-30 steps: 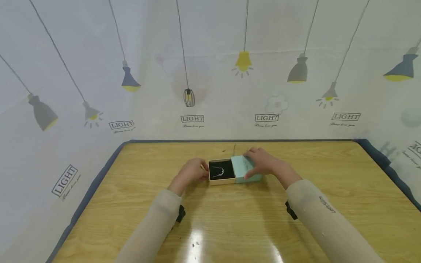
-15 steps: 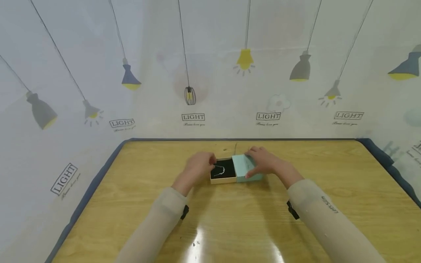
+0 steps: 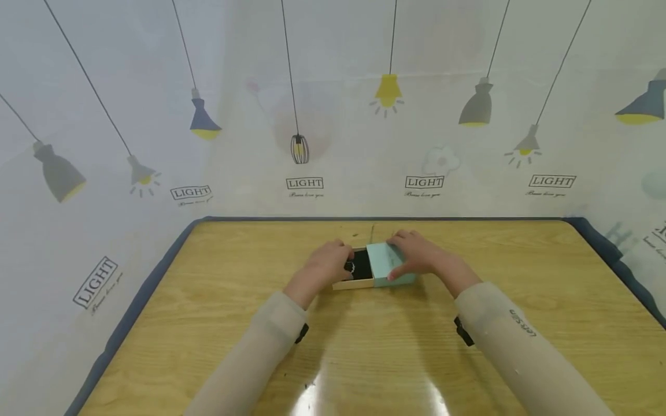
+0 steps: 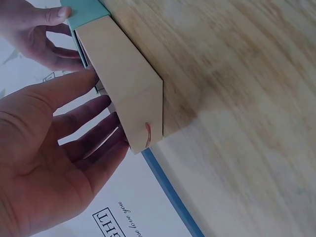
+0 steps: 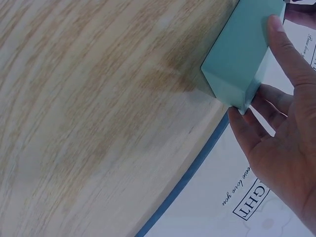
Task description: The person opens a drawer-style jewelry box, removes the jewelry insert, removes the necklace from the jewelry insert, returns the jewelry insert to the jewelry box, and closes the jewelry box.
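A small drawer-style jewellery box lies on the table, its cream tray (image 3: 354, 284) slid part way out to the left of a mint-green sleeve (image 3: 381, 264). Inside the tray is a black pad (image 3: 363, 263) bearing a silver chain bracelet (image 3: 352, 267), now mostly covered by my left hand (image 3: 328, 263). That hand's fingertips reach over the tray's edge into it, thumb apart from the other fingers in the left wrist view. A red ribbon tab (image 4: 148, 134) shows on the tray's end. My right hand (image 3: 419, 255) grips the sleeve, thumb on the front and fingers at the back.
The wooden table (image 3: 250, 335) has a blue edge band (image 3: 312, 218) along its back. Beyond it hangs a pale cloth (image 3: 354, 127) printed with lamps. Small dark specks lie on the tabletop.
My left hand has moved right, from beside the tray's left end to over the tray and bracelet. My right hand stays on the sleeve.
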The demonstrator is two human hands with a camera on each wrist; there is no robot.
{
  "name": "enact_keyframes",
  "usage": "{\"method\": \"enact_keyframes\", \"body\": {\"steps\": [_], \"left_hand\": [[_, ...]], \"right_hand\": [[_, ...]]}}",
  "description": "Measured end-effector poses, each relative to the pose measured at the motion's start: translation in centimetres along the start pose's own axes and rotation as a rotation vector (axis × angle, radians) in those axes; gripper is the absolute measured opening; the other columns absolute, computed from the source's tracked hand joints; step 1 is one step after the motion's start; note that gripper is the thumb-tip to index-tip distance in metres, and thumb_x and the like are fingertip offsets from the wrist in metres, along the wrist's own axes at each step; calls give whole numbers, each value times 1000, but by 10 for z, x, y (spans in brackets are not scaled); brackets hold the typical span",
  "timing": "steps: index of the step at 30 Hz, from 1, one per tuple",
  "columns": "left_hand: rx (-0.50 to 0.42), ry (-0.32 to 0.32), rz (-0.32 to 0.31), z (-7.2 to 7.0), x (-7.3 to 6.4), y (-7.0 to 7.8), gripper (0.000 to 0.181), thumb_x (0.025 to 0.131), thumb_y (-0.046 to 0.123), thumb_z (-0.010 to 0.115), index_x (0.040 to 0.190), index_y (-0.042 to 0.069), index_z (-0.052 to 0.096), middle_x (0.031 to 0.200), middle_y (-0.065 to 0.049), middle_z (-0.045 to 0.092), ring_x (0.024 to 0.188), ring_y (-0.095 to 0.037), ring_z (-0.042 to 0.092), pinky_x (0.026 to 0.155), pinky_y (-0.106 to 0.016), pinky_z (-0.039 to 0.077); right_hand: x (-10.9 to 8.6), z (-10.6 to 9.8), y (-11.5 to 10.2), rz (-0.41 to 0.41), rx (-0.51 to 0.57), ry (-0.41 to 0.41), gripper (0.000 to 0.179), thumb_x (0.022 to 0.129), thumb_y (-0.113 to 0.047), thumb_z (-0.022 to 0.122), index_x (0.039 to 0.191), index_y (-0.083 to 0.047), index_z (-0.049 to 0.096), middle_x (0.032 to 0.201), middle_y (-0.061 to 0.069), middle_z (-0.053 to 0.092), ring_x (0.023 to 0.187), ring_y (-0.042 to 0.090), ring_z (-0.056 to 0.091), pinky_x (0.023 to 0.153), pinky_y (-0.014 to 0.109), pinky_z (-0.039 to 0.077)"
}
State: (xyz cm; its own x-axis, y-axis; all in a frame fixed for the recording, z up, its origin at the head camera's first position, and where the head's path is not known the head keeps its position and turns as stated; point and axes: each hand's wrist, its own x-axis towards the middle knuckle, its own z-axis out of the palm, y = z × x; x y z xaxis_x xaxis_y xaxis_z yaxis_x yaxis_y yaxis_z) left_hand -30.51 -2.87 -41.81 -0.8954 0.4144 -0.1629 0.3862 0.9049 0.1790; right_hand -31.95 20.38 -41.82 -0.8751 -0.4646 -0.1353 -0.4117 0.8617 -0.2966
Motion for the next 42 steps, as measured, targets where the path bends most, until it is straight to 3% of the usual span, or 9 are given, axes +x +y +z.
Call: {"method": "enact_keyframes", "body": {"steps": [4,10,19,25,30,33,37,42], "left_hand": [[-9,-39,13,0,2,1,49,92,28,72,137,14,57,141,-8,53,125,-25,55,102,-37,51],[26,-36,12,1,5,5,51,93,26,72,139,12,55,140,-9,53,122,-24,57,101,-36,52],[162,-35,-36,4,7,15,55,92,28,73,140,9,53,137,-11,54,106,-21,62,84,-31,58],[145,-12,-32,4,8,17,53,91,26,74,137,7,55,136,-12,54,96,-20,63,76,-30,58],[130,-35,-64,9,5,8,54,90,27,76,136,7,56,133,-10,59,112,-23,62,91,-34,57],[119,-30,-83,10,5,4,45,89,28,76,128,9,63,124,-7,66,113,-23,64,103,-38,52],[143,-14,-36,8,8,6,32,90,29,75,115,10,70,120,-5,70,113,-24,65,116,-43,41],[215,-12,-16,9,10,13,32,92,32,72,117,12,72,131,-5,64,118,-24,62,120,-46,35]], "right_hand": [[-1,0,-1,0,2,-1,93,76,-45,85,145,3,45,146,24,45,134,44,41,114,55,38],[1,-1,0,-6,-10,3,94,75,-46,85,145,3,45,146,24,46,134,44,41,113,55,38],[1,0,0,-8,-18,-5,93,75,-47,85,145,1,46,145,22,47,132,41,42,112,54,40],[1,-1,-1,9,-24,6,92,75,-45,86,144,1,46,145,22,47,132,41,43,112,54,40],[4,5,-7,-13,-17,-12,92,76,-47,85,145,1,46,146,22,47,132,41,43,111,53,41],[5,6,-8,-26,-12,-5,92,76,-47,85,144,1,46,146,22,47,131,41,44,111,52,42],[3,5,-4,1,-26,14,91,75,-44,86,144,1,47,145,21,48,131,40,44,111,52,42],[-1,1,2,5,-42,2,93,75,-47,85,145,1,46,145,21,47,130,40,44,111,53,41]]}}
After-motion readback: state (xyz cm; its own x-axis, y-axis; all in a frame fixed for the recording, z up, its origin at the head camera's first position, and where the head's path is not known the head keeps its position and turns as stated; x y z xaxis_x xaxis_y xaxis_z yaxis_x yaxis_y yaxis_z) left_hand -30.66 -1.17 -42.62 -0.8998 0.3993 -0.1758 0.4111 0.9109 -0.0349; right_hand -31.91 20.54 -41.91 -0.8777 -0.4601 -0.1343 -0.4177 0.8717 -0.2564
